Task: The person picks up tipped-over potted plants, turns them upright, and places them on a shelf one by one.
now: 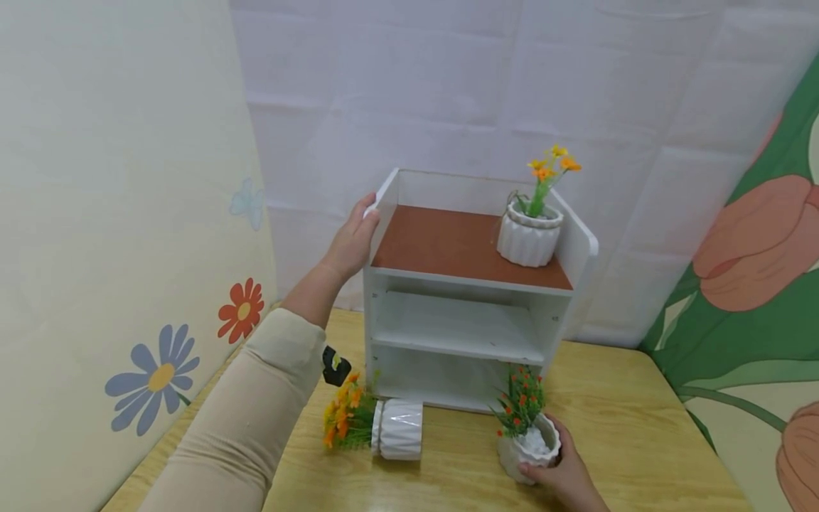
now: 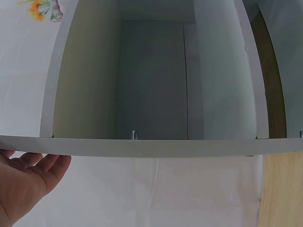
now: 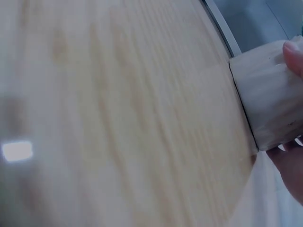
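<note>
My left hand (image 1: 354,238) rests against the left side panel of a white shelf unit (image 1: 472,279). In the left wrist view, the fingers (image 2: 57,171) touch the panel's outer face. My right hand (image 1: 569,473) grips a white pot (image 1: 512,455) holding a green plant with small red flowers (image 1: 526,398). Its thumb (image 3: 294,56) is on one side of the pot, with fingers on the other. Whether the pot's base touches the table cannot be told. A second white pot (image 1: 402,429) lies on its side, its orange flowers (image 1: 345,412) pointing left.
On the unit's brown top board (image 1: 441,238), at the right, stands a ribbed white pot (image 1: 530,238) with orange flowers. A small black object (image 1: 335,366) shows beside the left sleeve. The wooden table (image 1: 614,419) meets white cloth behind and flower-printed panels on both sides.
</note>
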`<state>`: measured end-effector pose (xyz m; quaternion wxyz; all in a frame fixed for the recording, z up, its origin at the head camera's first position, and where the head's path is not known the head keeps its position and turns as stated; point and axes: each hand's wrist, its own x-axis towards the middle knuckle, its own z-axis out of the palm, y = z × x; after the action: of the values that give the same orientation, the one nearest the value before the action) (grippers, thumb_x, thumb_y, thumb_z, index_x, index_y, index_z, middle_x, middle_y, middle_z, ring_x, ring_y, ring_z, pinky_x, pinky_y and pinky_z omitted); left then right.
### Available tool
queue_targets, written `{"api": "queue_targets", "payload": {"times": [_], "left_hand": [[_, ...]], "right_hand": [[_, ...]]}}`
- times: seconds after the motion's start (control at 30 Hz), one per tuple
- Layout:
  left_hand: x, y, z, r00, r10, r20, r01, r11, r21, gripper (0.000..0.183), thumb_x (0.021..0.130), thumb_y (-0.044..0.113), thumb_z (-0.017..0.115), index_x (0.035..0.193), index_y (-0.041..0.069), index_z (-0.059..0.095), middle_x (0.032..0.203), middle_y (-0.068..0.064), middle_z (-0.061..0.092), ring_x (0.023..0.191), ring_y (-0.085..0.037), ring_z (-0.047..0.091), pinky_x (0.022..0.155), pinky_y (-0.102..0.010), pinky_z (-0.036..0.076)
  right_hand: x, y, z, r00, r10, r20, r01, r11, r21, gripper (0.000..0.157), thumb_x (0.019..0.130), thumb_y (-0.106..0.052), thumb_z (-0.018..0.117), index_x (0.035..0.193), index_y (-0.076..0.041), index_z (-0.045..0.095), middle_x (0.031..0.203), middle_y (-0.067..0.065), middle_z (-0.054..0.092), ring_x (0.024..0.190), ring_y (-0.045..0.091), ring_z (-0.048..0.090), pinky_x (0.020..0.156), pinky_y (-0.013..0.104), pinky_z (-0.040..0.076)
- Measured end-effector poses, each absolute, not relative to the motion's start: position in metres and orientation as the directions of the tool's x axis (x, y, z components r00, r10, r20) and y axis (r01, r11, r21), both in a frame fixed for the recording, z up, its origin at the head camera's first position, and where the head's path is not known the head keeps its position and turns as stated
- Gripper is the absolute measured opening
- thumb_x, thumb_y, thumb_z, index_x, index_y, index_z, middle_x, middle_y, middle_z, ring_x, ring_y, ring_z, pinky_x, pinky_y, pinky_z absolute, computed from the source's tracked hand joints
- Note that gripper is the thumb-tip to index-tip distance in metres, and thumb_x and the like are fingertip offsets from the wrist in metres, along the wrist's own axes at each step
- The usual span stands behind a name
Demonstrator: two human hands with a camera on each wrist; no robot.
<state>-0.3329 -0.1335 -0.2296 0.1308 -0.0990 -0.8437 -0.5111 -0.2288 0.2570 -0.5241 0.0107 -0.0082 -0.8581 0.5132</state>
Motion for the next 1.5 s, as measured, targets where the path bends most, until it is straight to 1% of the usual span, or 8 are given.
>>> {"api": "queue_targets", "payload": {"times": [0.13, 0.27, 0.4, 0.7, 0.97, 1.17, 1.33, 1.5], "left_hand": [[-0.333, -0.133, -0.23, -0.946, 0.033, 0.324, 0.302, 0.463, 0.834, 0.057, 0.104, 0.044, 0.021, 0.158, 0.027, 0.013, 0.153, -0.016, 0.036, 0.136, -0.038, 0.04, 0.108, -0.063, 0.035], [-0.333, -0.133, -0.23, -0.942, 0.032, 0.333, 0.31, 0.46, 0.832, 0.057, 0.104, 0.043, 0.022, 0.158, 0.026, 0.014, 0.151, -0.017, 0.037, 0.134, -0.038, 0.041, 0.107, -0.062, 0.036], [-0.335, -0.134, -0.231, -0.94, 0.033, 0.34, 0.316, 0.461, 0.829, 0.058, 0.104, 0.042, 0.022, 0.158, 0.024, 0.014, 0.151, -0.018, 0.038, 0.134, -0.039, 0.041, 0.108, -0.062, 0.036], [-0.333, -0.133, -0.23, -0.94, 0.037, 0.339, 0.318, 0.459, 0.83, 0.057, 0.104, 0.04, 0.022, 0.158, 0.023, 0.014, 0.15, -0.02, 0.039, 0.132, -0.039, 0.043, 0.106, -0.061, 0.038], [-0.334, -0.134, -0.23, -0.943, 0.037, 0.332, 0.311, 0.454, 0.835, 0.057, 0.104, 0.041, 0.022, 0.158, 0.024, 0.014, 0.151, -0.018, 0.037, 0.134, -0.04, 0.041, 0.107, -0.062, 0.037], [-0.333, -0.134, -0.231, -0.945, 0.041, 0.326, 0.309, 0.448, 0.839, 0.057, 0.104, 0.042, 0.022, 0.158, 0.026, 0.013, 0.152, -0.018, 0.036, 0.134, -0.039, 0.04, 0.106, -0.064, 0.037], [-0.333, -0.134, -0.23, -0.946, 0.04, 0.323, 0.306, 0.442, 0.843, 0.057, 0.104, 0.042, 0.022, 0.158, 0.027, 0.013, 0.152, -0.017, 0.037, 0.133, -0.038, 0.041, 0.106, -0.063, 0.037], [-0.333, -0.134, -0.229, -0.945, 0.039, 0.323, 0.306, 0.442, 0.843, 0.057, 0.104, 0.042, 0.022, 0.158, 0.026, 0.014, 0.152, -0.017, 0.037, 0.133, -0.038, 0.041, 0.106, -0.062, 0.037]], "right_hand": [[-0.226, 0.253, -0.523, -0.999, 0.05, 0.015, 0.014, 0.53, -0.848, 0.103, 0.068, -0.017, 0.089, 0.149, -0.003, 0.027, 0.139, 0.026, 0.049, 0.123, 0.031, 0.05, 0.092, 0.026, 0.044], [-0.225, 0.249, -0.522, -0.997, 0.081, 0.004, 0.039, 0.523, -0.851, 0.105, 0.07, -0.02, 0.088, 0.15, -0.003, 0.024, 0.14, 0.028, 0.047, 0.127, 0.038, 0.047, 0.092, 0.028, 0.044], [-0.224, 0.243, -0.52, -0.994, 0.111, -0.017, 0.068, 0.479, -0.875, 0.106, 0.07, -0.021, 0.088, 0.151, -0.003, 0.022, 0.142, 0.027, 0.044, 0.128, 0.039, 0.045, 0.089, 0.023, 0.044], [-0.217, 0.234, -0.507, -0.992, 0.126, -0.015, 0.071, 0.453, -0.889, 0.107, 0.07, -0.019, 0.088, 0.151, -0.003, 0.021, 0.144, 0.027, 0.04, 0.129, 0.039, 0.044, 0.09, 0.023, 0.045], [-0.208, 0.226, -0.485, -0.992, 0.123, 0.008, 0.052, 0.475, -0.878, 0.109, 0.07, -0.024, 0.088, 0.152, -0.003, 0.02, 0.146, 0.027, 0.038, 0.13, 0.046, 0.043, 0.103, 0.049, 0.041], [-0.202, 0.221, -0.463, -0.992, 0.121, 0.033, 0.028, 0.466, -0.884, 0.106, 0.069, -0.021, 0.089, 0.151, -0.003, 0.023, 0.144, 0.026, 0.042, 0.127, 0.041, 0.047, 0.096, 0.039, 0.046], [-0.199, 0.218, -0.444, -0.993, 0.119, -0.026, 0.079, 0.47, -0.879, 0.109, 0.072, -0.028, 0.087, 0.152, -0.002, 0.018, 0.149, 0.027, 0.034, 0.134, 0.046, 0.04, 0.107, 0.053, 0.039], [-0.195, 0.215, -0.429, -0.992, 0.128, -0.007, 0.067, 0.475, -0.878, 0.107, 0.073, -0.027, 0.087, 0.152, -0.002, 0.02, 0.149, 0.026, 0.037, 0.132, 0.043, 0.043, 0.104, 0.047, 0.042]]}}
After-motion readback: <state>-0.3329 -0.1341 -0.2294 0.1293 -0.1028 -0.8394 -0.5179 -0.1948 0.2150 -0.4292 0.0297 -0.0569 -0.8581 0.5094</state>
